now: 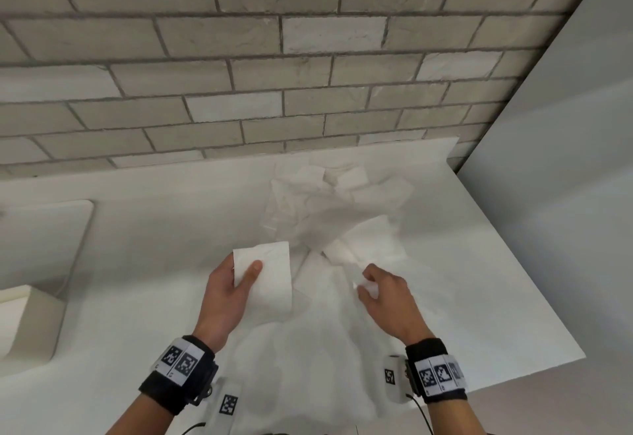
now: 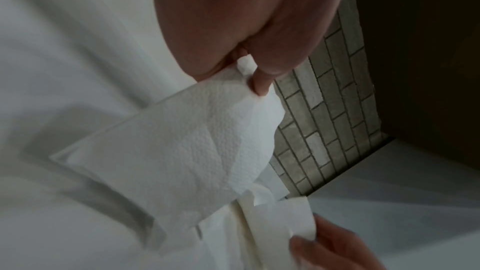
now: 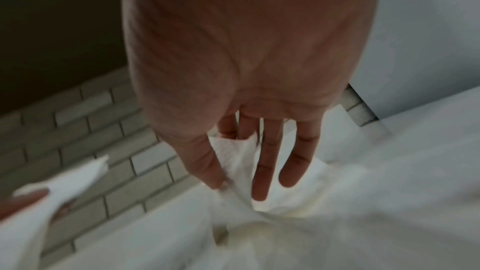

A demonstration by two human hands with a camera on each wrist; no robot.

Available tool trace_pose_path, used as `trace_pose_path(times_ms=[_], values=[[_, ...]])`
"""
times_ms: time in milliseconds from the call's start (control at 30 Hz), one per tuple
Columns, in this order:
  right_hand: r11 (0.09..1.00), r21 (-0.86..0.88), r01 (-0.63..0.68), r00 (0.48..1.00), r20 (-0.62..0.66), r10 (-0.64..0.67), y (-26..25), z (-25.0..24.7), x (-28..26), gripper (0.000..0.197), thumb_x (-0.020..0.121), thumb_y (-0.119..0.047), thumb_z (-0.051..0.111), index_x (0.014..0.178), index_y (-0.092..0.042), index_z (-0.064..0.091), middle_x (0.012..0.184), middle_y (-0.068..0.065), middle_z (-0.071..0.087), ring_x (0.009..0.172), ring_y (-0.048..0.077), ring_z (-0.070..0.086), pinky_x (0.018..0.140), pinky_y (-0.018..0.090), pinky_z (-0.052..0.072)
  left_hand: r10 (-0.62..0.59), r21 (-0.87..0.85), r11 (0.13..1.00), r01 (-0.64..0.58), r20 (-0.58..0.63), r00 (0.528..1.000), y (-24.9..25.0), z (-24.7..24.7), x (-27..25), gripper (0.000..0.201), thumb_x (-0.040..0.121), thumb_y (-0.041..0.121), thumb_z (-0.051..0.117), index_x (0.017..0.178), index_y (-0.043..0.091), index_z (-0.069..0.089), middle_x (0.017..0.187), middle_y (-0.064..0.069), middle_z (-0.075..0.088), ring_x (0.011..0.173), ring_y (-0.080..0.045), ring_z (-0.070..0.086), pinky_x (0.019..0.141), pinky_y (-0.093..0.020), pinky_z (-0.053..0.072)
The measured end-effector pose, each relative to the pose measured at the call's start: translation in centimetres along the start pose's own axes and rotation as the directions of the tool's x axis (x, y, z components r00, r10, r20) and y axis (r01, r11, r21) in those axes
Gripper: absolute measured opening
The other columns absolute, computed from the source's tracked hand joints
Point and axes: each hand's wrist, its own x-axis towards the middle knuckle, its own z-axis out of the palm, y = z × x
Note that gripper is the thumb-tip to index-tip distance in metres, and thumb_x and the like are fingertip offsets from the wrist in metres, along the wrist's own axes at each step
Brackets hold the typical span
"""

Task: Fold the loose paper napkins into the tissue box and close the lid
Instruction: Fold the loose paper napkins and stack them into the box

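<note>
My left hand (image 1: 246,275) holds a folded white napkin (image 1: 270,280) just above the white counter, thumb on top and fingers hidden beneath. In the left wrist view the same hand (image 2: 249,77) pinches the embossed napkin (image 2: 182,141) at one corner. To its right, my right hand (image 1: 368,280) pinches the near end of a second, crumpled napkin (image 1: 363,249). Seen from the right wrist, that hand (image 3: 239,171) has its thumb and fingers closed on this paper (image 3: 272,206). A heap of loose napkins (image 1: 335,201) lies behind both hands. A white box-like object (image 1: 30,318) sits at the far left.
The white counter (image 1: 154,201) runs back to a grey brick wall (image 1: 239,74). A rounded white recess (image 1: 44,236) lies at the left. A plain white panel (image 1: 565,177) bounds the right side, and the counter's right edge (image 1: 534,280) drops away beside it.
</note>
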Motion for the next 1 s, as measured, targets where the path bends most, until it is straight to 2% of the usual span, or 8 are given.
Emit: trace_pose_path(times_ms=[133, 267, 367, 467, 567, 633, 733, 1000], values=[[0.980, 0.186, 0.070, 0.987, -0.152, -0.042, -3.4, -3.5, 0.8, 0.014, 0.104, -0.033, 0.069, 0.108, -0.030, 0.056, 0.075, -0.014, 0.061, 0.067, 0.000, 0.062, 0.057, 0.012, 0.040, 0.012, -0.042, 0.999, -0.015, -0.055, 0.998, 1.6, -0.1, 0.8, 0.017, 0.104, 0.038, 0.065, 0.107, 0.024, 0.076, 0.101, 0.006, 0.080, 0.094, -0.017, 0.076, 0.087, -0.049, 0.061], [0.888, 0.448, 0.107, 0.953, -0.301, 0.037, -6.3, -7.4, 2.0, 0.028, 0.094, -0.034, 0.084, 0.115, -0.028, 0.066, 0.098, -0.011, 0.076, 0.083, 0.007, 0.070, 0.069, 0.020, 0.051, 0.077, -0.020, 0.997, -0.078, -0.036, 0.996, 2.6, 0.4, 1.7, 0.017, 0.107, 0.037, 0.062, 0.109, 0.026, 0.074, 0.104, 0.009, 0.080, 0.096, -0.014, 0.076, 0.088, -0.049, 0.062], [0.779, 0.618, 0.102, 0.994, -0.082, -0.065, -9.8, -9.6, 0.8, 0.059, 0.072, -0.028, 0.100, 0.121, -0.028, 0.066, 0.087, -0.002, 0.076, 0.077, 0.017, 0.071, 0.071, 0.032, 0.055, 0.124, -0.007, 0.992, -0.124, -0.005, 0.992, 2.7, 0.6, 2.1, 0.014, 0.108, 0.025, 0.062, 0.117, 0.033, 0.067, 0.113, 0.013, 0.077, 0.106, -0.010, 0.074, 0.096, -0.045, 0.060], [0.793, 0.599, 0.111, 0.925, 0.230, -0.304, -13.3, -9.6, -1.5, 0.067, 0.062, -0.025, 0.106, 0.118, -0.025, 0.068, 0.074, 0.017, 0.058, 0.063, 0.027, 0.050, 0.063, 0.041, 0.047, 0.139, -0.043, 0.990, -0.136, 0.077, 0.987, 2.9, 0.9, 1.9, 0.027, 0.107, 0.014, 0.062, 0.127, 0.031, 0.063, 0.122, 0.011, 0.076, 0.115, -0.011, 0.072, 0.100, -0.039, 0.057], [0.780, 0.613, 0.127, 0.863, 0.320, -0.391, -15.5, -9.0, -2.9, 0.053, 0.070, -0.016, 0.102, 0.113, -0.021, 0.070, 0.072, 0.008, 0.064, 0.062, 0.013, 0.048, 0.064, 0.025, 0.045, 0.130, -0.080, 0.990, -0.119, 0.154, 0.979, 3.7, 1.3, 1.0, 0.019, 0.109, 0.017, 0.059, 0.125, 0.021, 0.067, 0.115, 0.005, 0.079, 0.107, -0.017, 0.074, 0.087, -0.029, 0.057], [0.785, 0.602, 0.145, 0.923, 0.204, -0.327, -16.0, -8.6, -2.4, 0.043, 0.076, -0.018, 0.098, 0.110, -0.021, 0.073, 0.076, -0.001, 0.073, 0.068, 0.010, 0.063, 0.071, 0.021, 0.050, 0.113, -0.147, 0.986, -0.081, 0.222, 0.969, 4.5, 1.4, 0.3, 0.020, 0.111, 0.019, 0.054, 0.122, 0.014, 0.071, 0.109, -0.003, 0.079, 0.100, -0.021, 0.072, 0.081, -0.032, 0.058], [0.807, 0.571, 0.150, 0.988, -0.061, -0.140, -15.3, -7.5, -1.0, 0.027, 0.084, -0.023, 0.093, 0.104, -0.021, 0.074, 0.083, -0.006, 0.081, 0.080, 0.008, 0.076, 0.077, 0.020, 0.056, 0.076, -0.239, 0.971, -0.006, 0.287, 0.955, 5.4, 1.7, -0.9, 0.029, 0.113, 0.013, 0.049, 0.127, 0.014, 0.074, 0.122, -0.012, 0.077, 0.113, -0.029, 0.073, 0.095, -0.045, 0.059], [0.871, 0.458, 0.179, 0.942, -0.334, -0.018, -14.5, -4.5, -0.3, 0.018, 0.089, -0.032, 0.088, 0.097, -0.022, 0.076, 0.078, -0.015, 0.078, 0.079, 0.003, 0.075, 0.071, 0.014, 0.053, -0.078, -0.329, 0.930, 0.166, 0.265, 0.961, 6.3, 2.6, -2.0, 0.041, 0.116, 0.032, 0.038, 0.130, 0.014, 0.072, 0.125, -0.012, 0.077, 0.121, -0.030, 0.072, 0.115, -0.057, 0.048]])
